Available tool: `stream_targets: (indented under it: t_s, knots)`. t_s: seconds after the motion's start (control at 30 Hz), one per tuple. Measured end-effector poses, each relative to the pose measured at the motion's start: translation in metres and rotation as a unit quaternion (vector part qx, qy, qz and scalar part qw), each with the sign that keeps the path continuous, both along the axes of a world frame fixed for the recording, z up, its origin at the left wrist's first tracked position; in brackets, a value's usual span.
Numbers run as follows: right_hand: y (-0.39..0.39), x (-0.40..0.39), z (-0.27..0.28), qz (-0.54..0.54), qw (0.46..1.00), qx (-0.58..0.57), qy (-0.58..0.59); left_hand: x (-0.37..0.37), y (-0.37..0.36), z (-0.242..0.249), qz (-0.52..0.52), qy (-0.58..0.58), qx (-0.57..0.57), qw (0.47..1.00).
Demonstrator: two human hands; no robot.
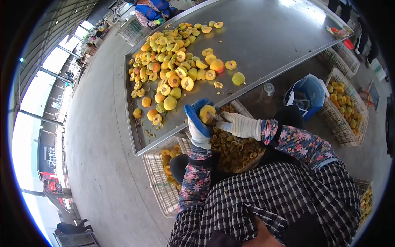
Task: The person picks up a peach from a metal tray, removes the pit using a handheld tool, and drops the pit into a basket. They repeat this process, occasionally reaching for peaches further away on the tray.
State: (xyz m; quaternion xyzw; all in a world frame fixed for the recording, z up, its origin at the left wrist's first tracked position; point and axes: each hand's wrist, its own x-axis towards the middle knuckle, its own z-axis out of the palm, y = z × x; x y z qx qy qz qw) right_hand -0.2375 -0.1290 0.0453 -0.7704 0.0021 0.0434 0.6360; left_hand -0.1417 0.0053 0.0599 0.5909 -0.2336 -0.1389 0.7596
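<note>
My left hand (197, 123), in a white glove with a blue coated palm, is closed around a yellow peach (207, 114) whose flesh faces my other hand. My right hand (240, 124), in a striped white knit glove, is closed with its fingertips at the peach. A small slim tool seems to poke out of it against the fruit, too small to make out its kind. Both hands are just off the near edge of a metal table (263, 53). Beneath them a crate (249, 164) holds brown and yellow peach scraps.
A heap of whole and halved peaches (168, 61) covers the table's left part. By my left knee stands a crate of peaches (154, 181). To the right are a blue bucket (314, 92), a clear jar (268, 89) and another fruit crate (343, 119). A co-worker (152, 12) is at the far side.
</note>
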Motion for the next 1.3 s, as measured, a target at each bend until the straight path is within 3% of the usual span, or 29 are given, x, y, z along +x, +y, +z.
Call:
stream_targets:
  t_s: [0.03,0.1,0.17,0.23,0.27,0.33,0.4,0.5,0.53,0.57,0.63,0.67,0.77,0.83,0.87,0.97,1.07,1.17,1.27,1.3]
  knots:
    - [0.004,0.003,-0.016,-0.042,0.996,-0.018,-0.077,-0.004,-0.007,-0.001,0.036,-0.012,-0.018,0.999]
    - [0.007,-0.002,0.006,-0.017,0.997,0.031,0.072,0.007,-0.003,-0.022,0.014,-0.01,-0.015,1.0]
    - [0.007,-0.013,0.049,0.013,0.964,0.121,0.238,0.004,0.0,-0.001,0.004,0.002,0.071,0.997]
    - [0.004,-0.005,-0.001,0.05,0.998,-0.006,0.029,0.006,0.002,0.013,-0.042,-0.038,0.138,0.989]
    - [0.005,0.002,-0.044,0.05,0.996,0.006,-0.078,0.006,0.0,0.013,-0.034,0.008,0.12,0.992]
    - [0.008,-0.001,-0.022,0.042,0.994,0.087,-0.056,0.008,0.0,0.016,-0.047,-0.02,0.116,0.992]
    - [0.011,-0.016,0.026,0.026,0.954,0.22,0.204,0.008,-0.002,0.011,-0.028,0.013,0.083,0.996]
    - [0.02,-0.015,0.023,-0.002,0.911,0.347,0.224,0.003,-0.012,-0.002,0.026,0.122,0.021,0.992]
    - [0.015,-0.015,0.024,0.0,0.928,0.294,0.231,0.0,-0.014,0.005,0.031,0.136,0.014,0.99]
    - [0.014,-0.011,0.008,-0.017,0.977,0.173,0.125,-0.002,-0.016,0.007,0.036,0.151,0.006,0.988]
    - [0.016,-0.004,-0.021,-0.045,0.992,-0.079,-0.09,0.001,-0.014,0.001,-0.008,0.168,0.029,0.985]
    - [0.012,-0.006,-0.021,-0.011,0.994,-0.103,-0.029,0.005,-0.013,-0.001,-0.031,0.174,0.041,0.983]
    - [0.015,-0.007,-0.04,-0.042,0.991,-0.082,-0.096,0.017,-0.009,-0.019,-0.119,0.141,0.045,0.982]
    - [0.004,-0.015,0.003,0.005,0.99,0.087,0.11,0.016,-0.01,-0.017,-0.119,0.212,0.025,0.97]
    - [0.002,-0.018,0.018,0.03,0.962,0.171,0.211,0.015,-0.01,-0.017,-0.117,0.248,0.016,0.962]
    - [0.002,-0.02,0.018,0.026,0.909,0.333,0.25,0.016,-0.01,-0.025,-0.141,0.18,-0.01,0.973]
    - [0.005,-0.021,0.022,0.028,0.908,0.365,0.203,0.002,-0.022,-0.004,-0.044,0.328,-0.104,0.938]
    - [0.009,-0.022,0.015,0.001,0.964,0.237,0.12,-0.003,-0.027,0.001,-0.028,0.385,-0.155,0.909]
    - [0.002,-0.027,0.008,0.041,0.966,0.221,0.125,0.005,-0.024,-0.008,-0.05,0.448,-0.234,0.862]
    - [-0.001,-0.03,0.005,0.054,0.968,0.212,0.126,0.009,-0.018,-0.008,-0.011,0.427,-0.217,0.878]
